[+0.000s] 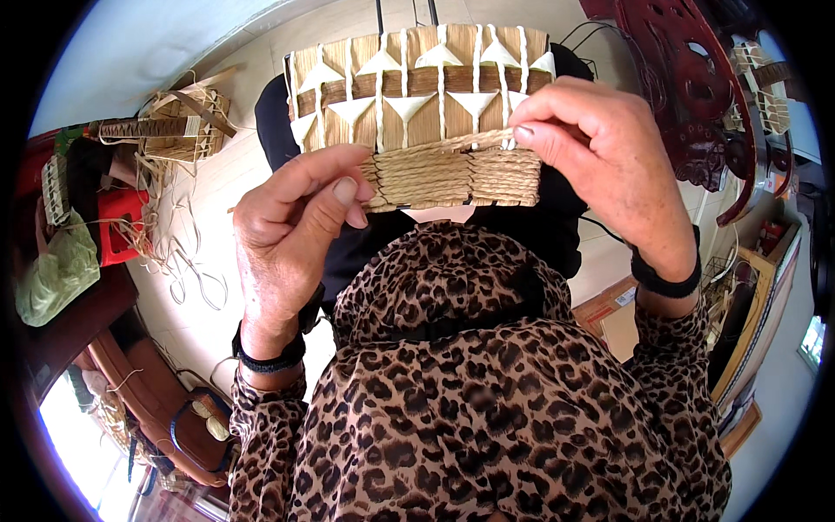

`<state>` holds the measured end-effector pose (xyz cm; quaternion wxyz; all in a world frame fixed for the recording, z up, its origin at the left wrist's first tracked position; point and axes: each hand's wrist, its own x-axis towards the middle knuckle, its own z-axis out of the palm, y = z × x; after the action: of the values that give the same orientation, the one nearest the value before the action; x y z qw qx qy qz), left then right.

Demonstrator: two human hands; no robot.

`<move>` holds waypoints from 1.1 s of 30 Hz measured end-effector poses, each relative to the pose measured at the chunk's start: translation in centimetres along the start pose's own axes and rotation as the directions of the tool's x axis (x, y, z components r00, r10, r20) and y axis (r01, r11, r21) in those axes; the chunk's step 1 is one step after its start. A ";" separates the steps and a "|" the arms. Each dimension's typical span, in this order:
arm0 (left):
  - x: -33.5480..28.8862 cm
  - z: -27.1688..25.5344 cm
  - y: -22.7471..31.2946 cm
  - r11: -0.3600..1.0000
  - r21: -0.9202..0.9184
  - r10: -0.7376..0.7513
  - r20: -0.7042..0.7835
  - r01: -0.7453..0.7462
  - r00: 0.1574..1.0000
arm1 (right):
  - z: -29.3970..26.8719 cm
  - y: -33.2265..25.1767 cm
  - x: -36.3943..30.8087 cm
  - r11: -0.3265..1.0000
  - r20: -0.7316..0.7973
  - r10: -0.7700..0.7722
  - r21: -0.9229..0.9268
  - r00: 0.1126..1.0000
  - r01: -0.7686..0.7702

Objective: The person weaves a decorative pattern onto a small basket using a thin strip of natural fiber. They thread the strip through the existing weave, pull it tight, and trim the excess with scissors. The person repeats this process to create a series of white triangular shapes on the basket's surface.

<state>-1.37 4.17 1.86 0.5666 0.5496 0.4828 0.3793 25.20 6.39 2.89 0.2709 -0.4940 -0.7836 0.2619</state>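
A woven straw basket (pixel 417 83) rests across my lap. Its upper part has pale twisted cords and white triangles over tan straw, with a brown band; rows of braided straw cord (pixel 457 178) cover the near part. My left hand (pixel 300 213) curls round the near left corner, thumb and fingers at its edge; its fingers partly hide that corner. With thumb and index finger, my right hand (pixel 600 143) pinches a twisted straw cord (pixel 477 139) at the right side. That cord runs leftward along the top of the braided rows.
At the left stand another straw basket (pixel 183 126), a red container (pixel 122 226) and a pale green plastic bag (pixel 59 270). Loose straw strands (pixel 196 261) trail on the floor. Dark red carved wooden furniture (pixel 670 78) stands at the upper right, with a cardboard box (pixel 609 304) below.
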 end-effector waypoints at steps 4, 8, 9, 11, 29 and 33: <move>0.2 -0.5 -0.2 0.999 0.022 0.047 0.022 -0.047 0.999 | 0.8 -0.7 -1.0 0.987 -0.086 0.155 0.061 0.984 -0.150; 0.3 -1.2 0.6 0.993 0.084 0.096 -0.093 -0.088 0.991 | 1.6 -0.8 -1.9 0.987 -0.165 0.154 0.063 0.974 -0.145; 0.4 -1.5 0.4 0.988 0.068 0.146 -0.128 -0.138 0.981 | 1.7 -0.7 -2.2 0.986 -0.183 0.161 0.065 0.970 -0.152; 0.7 -2.4 0.1 0.976 0.027 0.218 -0.218 -0.217 0.951 | 1.7 -0.6 -2.4 0.985 -0.188 0.162 0.088 0.969 -0.148; 1.6 -1.9 -0.3 0.601 0.721 0.399 0.103 -0.345 0.911 | 0.0 -1.4 -3.0 0.937 -0.124 -0.001 -0.346 0.992 -0.043; 1.5 -1.9 -1.3 0.870 0.447 0.228 0.007 -0.207 0.974 | 0.2 -1.1 -3.5 0.940 -0.115 0.026 -0.334 0.993 -0.064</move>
<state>-2.96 5.97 0.48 0.3682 0.7064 0.5046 0.3327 25.60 2.71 2.90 0.2187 -0.5645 -0.7893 0.1025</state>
